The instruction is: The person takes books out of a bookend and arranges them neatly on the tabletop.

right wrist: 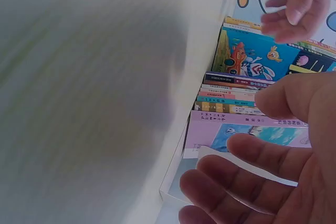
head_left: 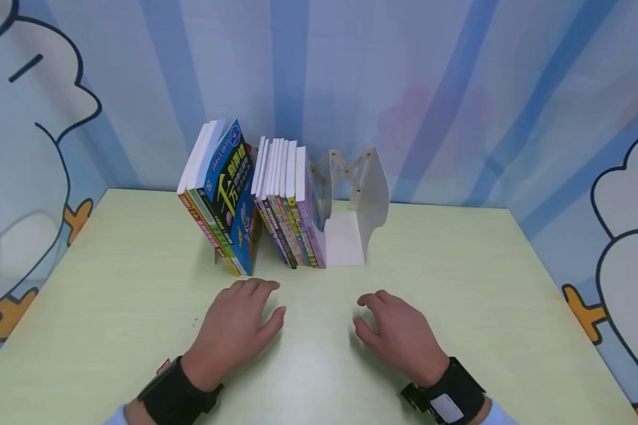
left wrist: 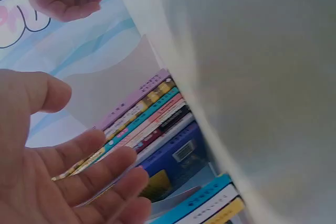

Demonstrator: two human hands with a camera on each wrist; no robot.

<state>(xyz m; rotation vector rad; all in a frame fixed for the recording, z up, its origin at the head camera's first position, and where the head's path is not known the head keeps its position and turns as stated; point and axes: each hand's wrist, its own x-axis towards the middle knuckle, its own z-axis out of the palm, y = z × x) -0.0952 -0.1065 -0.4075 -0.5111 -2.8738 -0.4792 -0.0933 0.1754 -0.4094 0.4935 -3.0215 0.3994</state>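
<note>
Both hands hover over the pale table, holding nothing. My left hand is nearest to a few larger books that lean to the left, the outermost with a blue cover. Its fingers are loosely bent, with the thumb apart. My right hand is in front of the white bookend rack, fingers relaxed and thumb spread. Between the larger books and the rack's right panel stands a row of several thinner books, tilted slightly. The right wrist view shows a purple book at that row's end.
The pale green table reaches back to a blue striped curtain with cartoon figures at both sides. Black bands are strapped round the wrists. The rack's right section holds no books.
</note>
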